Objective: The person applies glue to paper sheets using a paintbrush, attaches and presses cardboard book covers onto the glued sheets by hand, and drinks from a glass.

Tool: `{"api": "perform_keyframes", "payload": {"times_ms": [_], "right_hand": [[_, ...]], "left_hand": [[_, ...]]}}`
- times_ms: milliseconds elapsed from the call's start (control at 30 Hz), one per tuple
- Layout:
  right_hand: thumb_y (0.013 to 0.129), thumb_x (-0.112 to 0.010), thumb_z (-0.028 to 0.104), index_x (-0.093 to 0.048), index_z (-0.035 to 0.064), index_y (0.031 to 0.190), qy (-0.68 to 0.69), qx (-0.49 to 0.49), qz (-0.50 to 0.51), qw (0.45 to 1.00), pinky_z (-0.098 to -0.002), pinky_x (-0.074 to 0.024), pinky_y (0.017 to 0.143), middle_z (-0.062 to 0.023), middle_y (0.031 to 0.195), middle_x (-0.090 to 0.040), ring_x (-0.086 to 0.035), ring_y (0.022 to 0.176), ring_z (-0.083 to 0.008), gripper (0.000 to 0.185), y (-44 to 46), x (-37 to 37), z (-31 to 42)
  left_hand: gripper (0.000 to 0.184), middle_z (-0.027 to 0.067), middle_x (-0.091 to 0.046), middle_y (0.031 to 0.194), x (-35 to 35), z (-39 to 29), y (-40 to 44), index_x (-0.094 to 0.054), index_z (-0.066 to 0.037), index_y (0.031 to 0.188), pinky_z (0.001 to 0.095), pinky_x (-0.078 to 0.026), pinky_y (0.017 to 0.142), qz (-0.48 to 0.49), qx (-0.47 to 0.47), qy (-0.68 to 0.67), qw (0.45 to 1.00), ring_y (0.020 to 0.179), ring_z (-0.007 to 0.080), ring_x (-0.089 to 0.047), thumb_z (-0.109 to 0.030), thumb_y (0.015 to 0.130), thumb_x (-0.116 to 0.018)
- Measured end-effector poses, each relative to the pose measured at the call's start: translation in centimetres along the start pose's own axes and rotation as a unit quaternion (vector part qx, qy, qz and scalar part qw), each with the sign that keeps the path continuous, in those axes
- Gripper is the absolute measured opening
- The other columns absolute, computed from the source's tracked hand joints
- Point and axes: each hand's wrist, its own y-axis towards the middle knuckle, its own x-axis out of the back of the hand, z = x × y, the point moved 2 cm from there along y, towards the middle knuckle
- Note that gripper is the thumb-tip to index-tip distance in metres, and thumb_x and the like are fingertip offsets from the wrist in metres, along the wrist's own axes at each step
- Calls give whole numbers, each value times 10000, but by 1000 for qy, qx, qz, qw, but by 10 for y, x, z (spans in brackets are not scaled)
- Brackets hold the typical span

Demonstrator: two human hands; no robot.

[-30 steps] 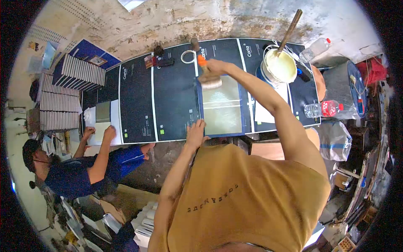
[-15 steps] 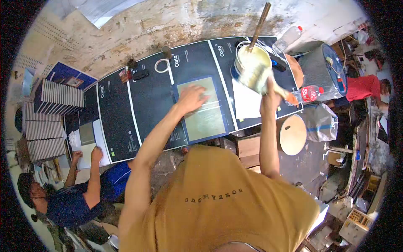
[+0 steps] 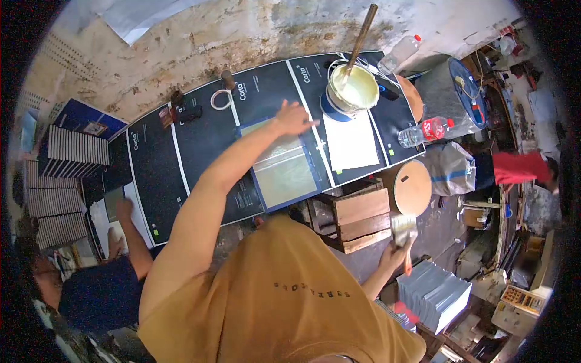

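My right hand (image 3: 393, 259) grips a wide paint brush (image 3: 403, 230) with an orange-tipped handle, out to the right and below the table edge. My left hand (image 3: 293, 118) hovers open, fingers spread, over the far edge of a blue-bordered sheet (image 3: 284, 196) bearing pale, glossy boards. Part of that sheet lies under my left forearm. To the right stands a bucket (image 3: 358, 91) of cream-coloured paste or paint, a wooden stick (image 3: 366, 30) upright in it. White paper (image 3: 351, 145) lies in front of the bucket.
A bottle with a red label (image 3: 426, 131) lies near the table's right end. Stacked grey sheets (image 3: 433, 293) sit at lower right, beside a wooden stool (image 3: 413, 187) and crate (image 3: 363, 218). At left, another person (image 3: 100, 293) works near book stacks (image 3: 75, 151).
My right hand has carried the brush from beside the bucket down to the right, near the grey stack. My left hand has lifted off the pale board and shifted toward the wall.
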Motion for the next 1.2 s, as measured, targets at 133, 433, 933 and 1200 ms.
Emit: {"api": "perform_keyframes", "payload": {"times_ms": [133,433,933,1200], "right_hand": [[974,-639,315,-573,21,1318,-177,50,189,965,-345,-461,981,-83,1247,-623,-587,1110,-192,457,-43,-189,-12],[777,-674,132,-702,175,1116,-454,410,595,522,-421,-524,790,-110,964,-671,-653,868,-305,343,-213,-405,-174],[755,-635,131,-702,78,1004,-410,404,705,415,-463,-473,778,-136,959,-686,-634,877,-338,264,-274,-377,-204],[736,-656,149,-704,104,1054,-477,395,629,469,-485,-469,789,-116,975,-682,-630,879,-355,324,-235,-351,-207]], "left_hand": [[824,153,-667,1193,26,75,-21,-760,-157,1074,658,-201,1123,57,73,-58,994,1299,371,-480,-778,922,-240],[1056,165,-476,1485,14,99,-41,-640,-65,1296,629,-136,1173,209,150,-52,965,1439,365,-346,-838,872,-59],[1113,154,-410,1537,22,103,-43,-621,-137,1340,647,-40,1176,251,139,-105,952,1470,348,-290,-877,815,24],[1039,129,-359,1569,17,96,-47,-432,-95,1481,642,-36,1181,216,170,-81,958,1493,330,-235,-828,871,-18]]}}
